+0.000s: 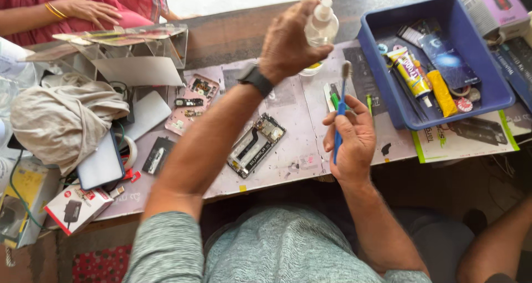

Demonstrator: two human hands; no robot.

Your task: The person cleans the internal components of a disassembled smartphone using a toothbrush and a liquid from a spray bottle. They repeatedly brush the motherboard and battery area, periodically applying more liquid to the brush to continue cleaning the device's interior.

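While the left hand [288, 42] is raised above the worktop [233, 36], its fingers are wrapped around a small clear bottle [321, 25] with a white pump cap, held up just above the bristled head of a brush. The right hand [352, 136] holds that blue-handled brush [339, 111] upright — fingers curled round the lower handle, the worn bristles pointing up towards the bottle's base, close to it but whether they touch cannot be told. A dark watch [256, 79] sits on the left wrist.

Below the hands, a pale printed mat [293, 103] covers the worktop. On it lies an opened phone frame [256, 144] with its inner parts showing, just beside the left forearm. Further left lie a pink phone back [191, 103], also open, and a small dark part [158, 155]. A blue plastic tray [382, 56] stands to the right — it holds a yellow-and-white tube [411, 72], a yellow stick and flat packets. At the left edge are a bundled grey cloth [64, 119], a red and white box [77, 208] and a clear plastic stand [133, 53]. Another person's hand [86, 9], with gold bangles on the wrist, rests at the top left, well apart.
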